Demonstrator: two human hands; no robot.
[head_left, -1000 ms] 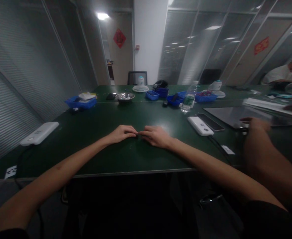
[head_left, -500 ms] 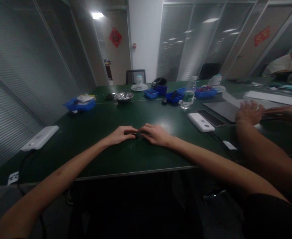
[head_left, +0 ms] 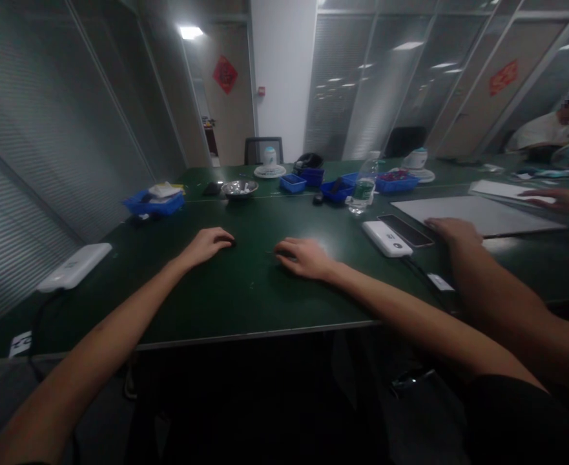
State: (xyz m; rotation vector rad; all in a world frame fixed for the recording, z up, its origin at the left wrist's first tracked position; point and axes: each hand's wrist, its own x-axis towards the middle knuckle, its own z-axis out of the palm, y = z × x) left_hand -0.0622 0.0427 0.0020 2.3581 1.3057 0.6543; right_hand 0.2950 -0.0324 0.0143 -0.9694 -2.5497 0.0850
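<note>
My left hand (head_left: 207,247) rests low over the green table, its thumb and fingers closed on a small dark object (head_left: 232,243) that shows only at the fingertips. I cannot make out what kind of thing it is. To the right of it, my right hand (head_left: 304,258) lies on the table with bent fingers, thumb and fingertips pinched together. A faint thin line pokes out to the left of those fingertips, too fine to name. A stretch of bare green tabletop (head_left: 252,271) separates the two hands.
Right of my hands lie a white power bank (head_left: 385,239) and a dark phone (head_left: 405,230). Beside them a co-worker's hands (head_left: 456,229) handle white sheets on a grey board (head_left: 458,210). Farther back stand a metal bowl (head_left: 239,188), a water bottle (head_left: 363,187) and several blue trays (head_left: 153,205).
My left hand has moved left and away from my right hand, taking the small dark object along. My right hand stays nearly in place. The co-worker's hands have moved apart.
</note>
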